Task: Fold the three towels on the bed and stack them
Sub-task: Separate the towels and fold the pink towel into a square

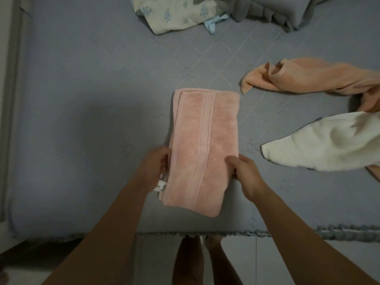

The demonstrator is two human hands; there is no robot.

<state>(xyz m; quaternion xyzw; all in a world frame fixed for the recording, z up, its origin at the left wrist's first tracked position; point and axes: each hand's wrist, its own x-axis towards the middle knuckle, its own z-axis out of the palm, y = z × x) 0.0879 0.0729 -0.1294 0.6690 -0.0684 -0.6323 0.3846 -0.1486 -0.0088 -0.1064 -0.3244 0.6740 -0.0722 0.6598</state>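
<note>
A pink towel (203,147) lies folded into a long narrow rectangle on the grey-blue bed (92,120), its near end close to the bed's front edge. My left hand (156,167) grips its left edge near a small white label. My right hand (246,173) holds its right edge, thumb on top. An orange towel (308,76) lies crumpled at the right. Below it a white towel (320,145) lies loosely bunched and unfolded at the right edge of the view.
A floral cream cloth (174,13) and a grey pillow or bedding (273,11) sit at the far side of the bed. The bed's fringed front edge (339,231) runs along the bottom. A wall or frame (10,99) borders the left. Tiled floor lies below.
</note>
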